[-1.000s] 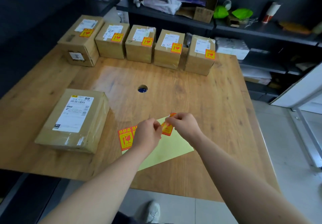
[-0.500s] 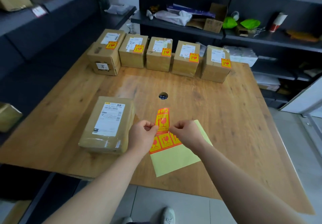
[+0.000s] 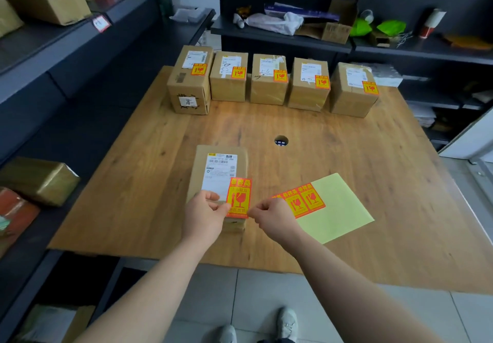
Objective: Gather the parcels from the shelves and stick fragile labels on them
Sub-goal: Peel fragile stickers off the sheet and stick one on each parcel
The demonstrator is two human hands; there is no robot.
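A flat cardboard parcel [image 3: 219,164] with a white shipping slip lies near the front of the wooden table [image 3: 346,140]. My left hand [image 3: 204,216] and my right hand [image 3: 274,216] pinch the two lower corners of one red-and-yellow fragile label [image 3: 239,198], held over the parcel's near right corner. To the right lies the pale yellow backing sheet [image 3: 336,206] with two labels [image 3: 304,201] still on it. Several parcels [image 3: 269,82], each bearing a fragile label, stand in a row along the table's far edge.
Dark shelves run along the left with boxes [image 3: 40,180] and behind the table with bags and cartons [image 3: 336,30]. A round cable hole [image 3: 281,141] sits in the table's middle. My shoes [image 3: 286,324] show on the tiled floor below.
The label came off the sheet and both hands carried it left, over the near parcel. The view has shifted left, so the parcel now lies in front of me.
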